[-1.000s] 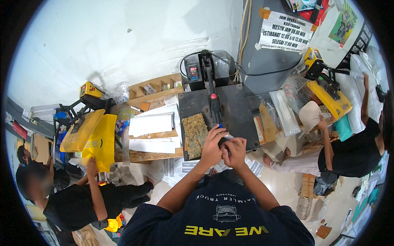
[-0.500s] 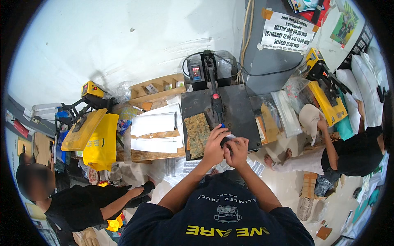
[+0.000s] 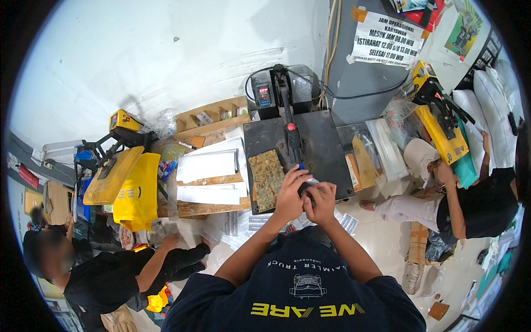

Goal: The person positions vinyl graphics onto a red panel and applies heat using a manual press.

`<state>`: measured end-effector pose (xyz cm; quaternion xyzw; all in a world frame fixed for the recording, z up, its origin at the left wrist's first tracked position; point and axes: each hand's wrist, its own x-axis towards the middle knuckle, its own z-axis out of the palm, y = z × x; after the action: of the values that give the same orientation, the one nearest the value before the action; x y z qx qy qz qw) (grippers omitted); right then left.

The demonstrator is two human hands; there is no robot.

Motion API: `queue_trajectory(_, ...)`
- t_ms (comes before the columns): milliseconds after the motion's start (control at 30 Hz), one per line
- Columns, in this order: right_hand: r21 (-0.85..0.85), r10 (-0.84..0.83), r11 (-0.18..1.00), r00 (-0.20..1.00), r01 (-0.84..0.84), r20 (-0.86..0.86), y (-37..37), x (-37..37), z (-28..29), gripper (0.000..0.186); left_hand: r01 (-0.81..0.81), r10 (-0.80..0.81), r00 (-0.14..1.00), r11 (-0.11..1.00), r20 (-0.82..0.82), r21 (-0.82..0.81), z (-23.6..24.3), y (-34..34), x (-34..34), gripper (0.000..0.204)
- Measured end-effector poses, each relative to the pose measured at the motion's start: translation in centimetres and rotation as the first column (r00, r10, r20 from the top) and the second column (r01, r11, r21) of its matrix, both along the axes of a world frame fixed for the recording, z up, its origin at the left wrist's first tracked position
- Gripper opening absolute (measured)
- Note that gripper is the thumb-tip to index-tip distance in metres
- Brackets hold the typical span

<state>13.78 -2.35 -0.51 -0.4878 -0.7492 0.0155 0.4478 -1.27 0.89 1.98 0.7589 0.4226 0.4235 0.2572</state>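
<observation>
Brightly lit and sharp around the fingers (image 3: pixel 292 180), softly shadowed on the wall (image 3: pixel 221 50) beyond them, blurred over a co-worker's head (image 3: pixel 50 252) far to their left, bowed and black farthest from them

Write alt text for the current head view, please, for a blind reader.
A left hand and right hand meet at something dark, mostly hidden, near a black press's front edge. A mottled pad lies on it, white papers to the left, co-workers on both sides.

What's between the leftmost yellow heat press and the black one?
The head view shows mostly white paper sheets on the wooden table between the yellow heat press and black heat press, with a compartmented tray behind.
</observation>
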Motion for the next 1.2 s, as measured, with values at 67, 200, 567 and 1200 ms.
queue_trajectory(67,-0.001,0.007,1.0,1.0,-0.007,-0.001,-0.01,0.01,0.18,0.017,-0.002,0.002,1.0,1.0,0.001,-0.001,0.03,0.02,0.05,0.045)
queue_trajectory(200,-0.008,0.025,1.0,1.0,-0.025,0.005,0.04,0.16,-0.15,0.017,-0.005,0.005,1.0,1.0,0.003,-0.007,0.13,0.02,0.05,0.045)
queue_trajectory(567,0.027,0.03,0.999,1.0,-0.03,0.001,0.02,0.06,0.28,0.012,-0.027,0.028,0.999,0.999,0.022,-0.038,-0.13,0.02,0.23,0.044)
queue_trajectory(1200,0.02,0.03,0.999,0.999,-0.03,-0.026,0.05,0.15,-0.02,0.013,-0.043,0.043,0.999,0.998,0.015,-0.038,0.14,-0.02,0.46,0.044)
